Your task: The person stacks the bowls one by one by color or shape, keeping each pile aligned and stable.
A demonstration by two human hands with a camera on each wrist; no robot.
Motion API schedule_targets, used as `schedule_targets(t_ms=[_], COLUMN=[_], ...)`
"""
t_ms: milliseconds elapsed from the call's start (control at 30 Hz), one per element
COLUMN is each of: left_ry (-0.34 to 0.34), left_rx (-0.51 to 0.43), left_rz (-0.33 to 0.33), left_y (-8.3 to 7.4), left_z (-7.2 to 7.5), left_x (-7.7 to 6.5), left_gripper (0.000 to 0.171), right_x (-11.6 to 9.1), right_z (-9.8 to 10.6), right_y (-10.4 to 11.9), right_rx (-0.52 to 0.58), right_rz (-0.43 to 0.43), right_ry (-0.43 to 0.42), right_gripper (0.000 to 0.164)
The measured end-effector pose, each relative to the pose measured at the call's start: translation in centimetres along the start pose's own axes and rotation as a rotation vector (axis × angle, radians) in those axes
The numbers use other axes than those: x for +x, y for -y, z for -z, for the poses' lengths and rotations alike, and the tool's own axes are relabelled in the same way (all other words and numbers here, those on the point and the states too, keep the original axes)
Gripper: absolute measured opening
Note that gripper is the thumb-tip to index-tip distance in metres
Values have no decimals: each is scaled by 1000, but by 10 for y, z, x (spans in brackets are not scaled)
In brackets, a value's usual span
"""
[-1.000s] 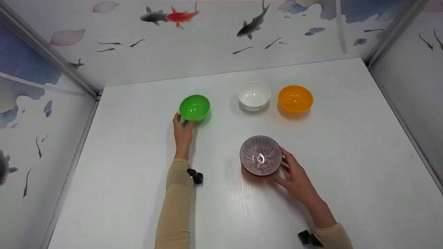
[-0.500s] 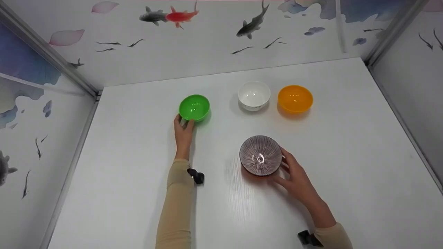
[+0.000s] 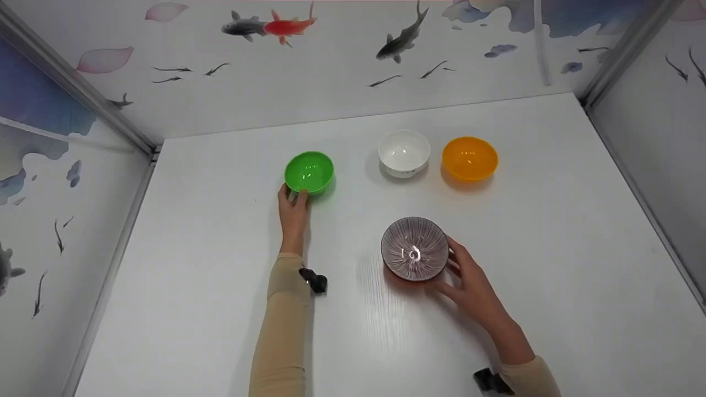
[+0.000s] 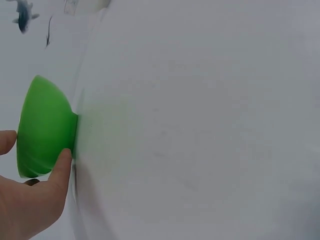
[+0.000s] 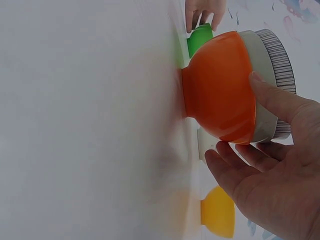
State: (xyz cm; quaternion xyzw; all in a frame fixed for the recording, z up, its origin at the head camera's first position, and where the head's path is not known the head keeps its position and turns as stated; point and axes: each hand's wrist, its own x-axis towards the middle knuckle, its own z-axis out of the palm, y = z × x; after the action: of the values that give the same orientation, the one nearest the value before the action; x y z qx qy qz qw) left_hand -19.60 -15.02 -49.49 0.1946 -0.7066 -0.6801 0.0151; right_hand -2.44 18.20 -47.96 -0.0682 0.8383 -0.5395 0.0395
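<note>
- The white bench (image 3: 182, 248) is meeting, at its far edge, the fish-painted wall (image 3: 331, 77).
- Left grip (image 3: 292, 212) is clamping the green bowl (image 3: 310, 172) near this edge.
- Right grip (image 3: 469, 281) is clamping the bowl stack (image 3: 415, 249), well apart from it.

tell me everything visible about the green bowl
The green bowl looks like glossy plain plastic, with a round rim and curved wall narrowing to a foot. It stands upright on the white table, left of the white bowl in the head view; only reflections show inside. The left hand holds its near left side.
</note>
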Motion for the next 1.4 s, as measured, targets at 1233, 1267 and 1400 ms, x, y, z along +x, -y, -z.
schedule_targets(t_ms=[1233,1267,1400], left_ry=[-41,-41,-36], left_rx=[-161,-168,-174], left_rz=[90,94,111], left_y=[-13,-13,-13], left_z=[-4,-4,-3], left_x=[-2,-2,-3], left_gripper=[54,54,54], right_x=[0,0,-1], right_z=[-1,-1,-1], right_y=[-1,-1,0], right_rx=[-7,-7,-5], right_rz=[23,27,30], right_ry=[-4,-5,-9], right_gripper=[94,94,92])
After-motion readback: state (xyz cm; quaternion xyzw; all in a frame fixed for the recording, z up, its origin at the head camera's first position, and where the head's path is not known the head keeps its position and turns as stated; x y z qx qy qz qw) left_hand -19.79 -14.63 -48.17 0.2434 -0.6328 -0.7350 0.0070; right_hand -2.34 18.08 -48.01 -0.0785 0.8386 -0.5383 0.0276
